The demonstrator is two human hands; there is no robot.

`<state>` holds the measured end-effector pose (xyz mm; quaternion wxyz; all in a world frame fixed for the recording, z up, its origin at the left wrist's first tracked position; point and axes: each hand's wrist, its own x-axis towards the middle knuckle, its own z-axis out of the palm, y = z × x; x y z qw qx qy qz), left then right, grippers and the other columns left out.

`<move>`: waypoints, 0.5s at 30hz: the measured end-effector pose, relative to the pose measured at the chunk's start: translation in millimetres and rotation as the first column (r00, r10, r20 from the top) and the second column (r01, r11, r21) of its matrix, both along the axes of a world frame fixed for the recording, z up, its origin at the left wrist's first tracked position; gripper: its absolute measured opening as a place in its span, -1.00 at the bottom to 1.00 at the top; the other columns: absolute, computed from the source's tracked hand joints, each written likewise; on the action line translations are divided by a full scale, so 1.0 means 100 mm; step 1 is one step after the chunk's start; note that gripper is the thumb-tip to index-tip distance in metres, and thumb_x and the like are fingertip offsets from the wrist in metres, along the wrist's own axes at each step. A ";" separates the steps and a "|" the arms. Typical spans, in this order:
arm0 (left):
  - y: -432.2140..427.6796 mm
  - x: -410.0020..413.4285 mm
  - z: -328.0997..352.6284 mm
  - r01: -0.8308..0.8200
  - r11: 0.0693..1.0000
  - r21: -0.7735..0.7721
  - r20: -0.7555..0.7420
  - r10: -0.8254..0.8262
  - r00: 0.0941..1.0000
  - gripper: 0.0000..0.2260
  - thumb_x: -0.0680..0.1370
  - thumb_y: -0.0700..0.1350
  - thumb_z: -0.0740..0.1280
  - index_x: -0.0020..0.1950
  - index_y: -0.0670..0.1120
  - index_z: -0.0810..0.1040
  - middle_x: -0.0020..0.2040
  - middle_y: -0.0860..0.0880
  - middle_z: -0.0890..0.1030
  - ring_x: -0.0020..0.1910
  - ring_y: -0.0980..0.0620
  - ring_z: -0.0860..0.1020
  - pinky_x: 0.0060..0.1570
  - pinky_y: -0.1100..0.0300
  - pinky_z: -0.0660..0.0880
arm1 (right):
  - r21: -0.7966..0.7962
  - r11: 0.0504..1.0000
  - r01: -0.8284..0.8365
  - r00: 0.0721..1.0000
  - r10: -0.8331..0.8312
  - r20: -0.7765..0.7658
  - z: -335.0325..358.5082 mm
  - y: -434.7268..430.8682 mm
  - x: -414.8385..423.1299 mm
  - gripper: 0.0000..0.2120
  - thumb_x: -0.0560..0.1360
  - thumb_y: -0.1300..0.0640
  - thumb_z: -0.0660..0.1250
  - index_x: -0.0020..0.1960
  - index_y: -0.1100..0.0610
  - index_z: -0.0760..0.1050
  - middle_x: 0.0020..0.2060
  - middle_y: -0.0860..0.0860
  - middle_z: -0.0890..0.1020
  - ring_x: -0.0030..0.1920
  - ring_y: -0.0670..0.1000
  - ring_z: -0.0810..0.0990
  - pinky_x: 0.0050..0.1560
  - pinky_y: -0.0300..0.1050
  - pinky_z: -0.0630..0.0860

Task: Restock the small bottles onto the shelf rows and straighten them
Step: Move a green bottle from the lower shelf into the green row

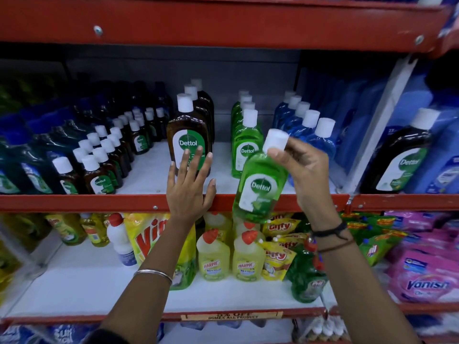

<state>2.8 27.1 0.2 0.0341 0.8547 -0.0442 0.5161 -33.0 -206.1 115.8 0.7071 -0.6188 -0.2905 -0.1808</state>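
My right hand (pixel 304 170) grips a green Dettol bottle (pixel 260 187) by its white cap and neck, tilted, in front of the shelf's red front edge (pixel 99 202). Behind it stands a row of green Dettol bottles (pixel 246 145). My left hand (pixel 190 184) is spread open, its fingers against the front large brown Dettol bottle (pixel 188 135), with more brown ones behind. Rows of small brown Dettol bottles (pixel 104 160) fill the left part of the shelf. A row of blue bottles (pixel 305 125) stands to the right.
Bare white shelf floor (pixel 154 170) lies between the small brown rows and the large brown bottle. Dark refill packs (pixel 22 165) sit far left. A big Dettol bottle (pixel 400 155) stands right of the divider. The lower shelf holds Harpic bottles (pixel 213 256), Vim pouches and Vanish packs (pixel 427 276).
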 end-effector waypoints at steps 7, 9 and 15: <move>0.01 0.01 -0.01 -0.005 1.000 0.001 -0.002 0.005 1.000 -0.48 0.60 0.08 0.11 0.56 0.04 0.16 0.54 -0.04 0.24 0.54 -0.07 0.18 0.46 -0.09 0.13 | 0.019 0.992 0.128 0.992 -0.128 0.006 0.31 0.09 0.48 -0.75 0.45 0.26 0.41 0.11 0.29 0.59 -0.28 -0.17 0.71 -0.19 -0.11 0.64 -0.11 -0.26 0.58; 0.01 0.02 -0.02 -0.011 1.000 0.002 -0.002 0.011 1.000 -0.48 0.60 0.08 0.10 0.56 0.04 0.15 0.54 -0.04 0.25 0.54 -0.07 0.18 0.45 -0.09 0.14 | -0.033 0.988 0.153 0.988 -0.153 -0.001 0.26 0.13 0.59 -0.72 0.44 0.24 0.43 0.14 0.28 0.59 -0.21 -0.13 0.72 -0.18 -0.13 0.64 -0.08 -0.25 0.58; 0.01 0.02 -0.02 -0.015 1.000 0.005 -0.006 0.015 1.000 -0.49 0.60 0.09 0.10 0.56 0.04 0.17 0.54 -0.03 0.26 0.54 -0.06 0.19 0.46 -0.06 0.14 | -0.159 0.973 0.169 0.985 -0.172 -0.007 0.06 0.20 0.74 -0.71 0.43 0.25 0.43 0.15 0.20 0.58 -0.08 0.08 0.68 -0.27 -0.29 0.59 -0.14 -0.36 0.54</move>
